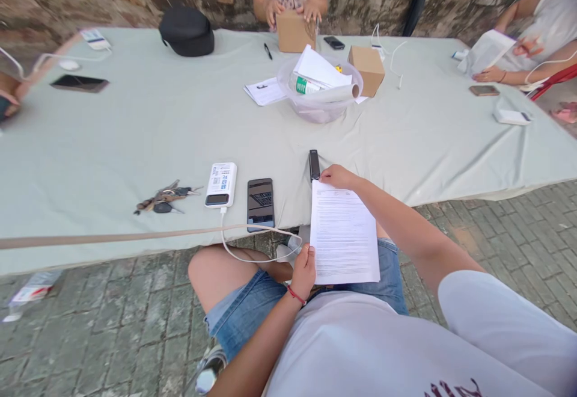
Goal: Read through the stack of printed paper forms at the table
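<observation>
A stack of printed sheets [345, 234] lies over my lap, its top end at the table edge. My left hand [305, 267] pinches the left edge of the stack, thumb on top. At the upper left corner of the sheets, my right hand [337, 177] has its fingers closed on the paper. Right beside those fingertips a black stapler [314, 163] lies on the table, its near end meeting that corner. Whether the corner sits inside the stapler's jaws I cannot tell. Left of the sheets rests a dark phone [260, 204].
A white power bank [220, 184] with a looped cable and a bunch of keys [164, 197] lie on the left. Farther back stand a plastic basin [320, 108], a cardboard box [367, 71] and a black case [187, 31]. People sit opposite and at the right.
</observation>
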Tool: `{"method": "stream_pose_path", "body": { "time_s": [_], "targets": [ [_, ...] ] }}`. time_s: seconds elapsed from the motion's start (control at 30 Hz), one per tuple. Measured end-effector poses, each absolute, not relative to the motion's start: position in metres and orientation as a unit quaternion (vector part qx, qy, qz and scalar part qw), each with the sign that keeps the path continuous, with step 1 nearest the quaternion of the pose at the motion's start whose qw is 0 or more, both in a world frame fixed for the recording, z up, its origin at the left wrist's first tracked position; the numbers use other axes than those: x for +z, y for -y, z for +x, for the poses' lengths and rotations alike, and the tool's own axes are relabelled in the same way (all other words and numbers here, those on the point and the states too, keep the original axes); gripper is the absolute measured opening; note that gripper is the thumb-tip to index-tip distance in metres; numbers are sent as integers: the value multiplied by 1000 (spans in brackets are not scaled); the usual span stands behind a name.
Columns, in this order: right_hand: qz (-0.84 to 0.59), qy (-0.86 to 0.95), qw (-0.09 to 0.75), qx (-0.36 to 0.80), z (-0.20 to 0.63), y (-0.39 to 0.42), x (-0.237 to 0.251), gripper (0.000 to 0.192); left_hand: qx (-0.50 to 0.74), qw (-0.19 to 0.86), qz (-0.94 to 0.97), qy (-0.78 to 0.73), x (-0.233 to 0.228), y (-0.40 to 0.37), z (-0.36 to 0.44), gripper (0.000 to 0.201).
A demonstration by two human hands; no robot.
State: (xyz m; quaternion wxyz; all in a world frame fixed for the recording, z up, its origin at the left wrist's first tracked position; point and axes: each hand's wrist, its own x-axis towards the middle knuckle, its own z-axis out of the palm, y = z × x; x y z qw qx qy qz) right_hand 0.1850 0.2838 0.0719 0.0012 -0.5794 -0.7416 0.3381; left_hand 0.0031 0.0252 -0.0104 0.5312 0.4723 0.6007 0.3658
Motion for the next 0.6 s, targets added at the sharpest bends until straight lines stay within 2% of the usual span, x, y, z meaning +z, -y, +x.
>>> {"method": "stream_pose_path", "body": {
  "time_s": [0.23,0.43,0.6],
  "targets": [
    [-598,713,13,366,180,-295,68,23,388,545,426,-609,-9,-35,11,46],
    [-588,719,27,370,201,-291,64,31,394,558,415,-601,-9,-37,17,41],
    [-602,713,19,359,197,-290,71,30,345,555,427,-624,-11,-45,12,30]
  ]
}}
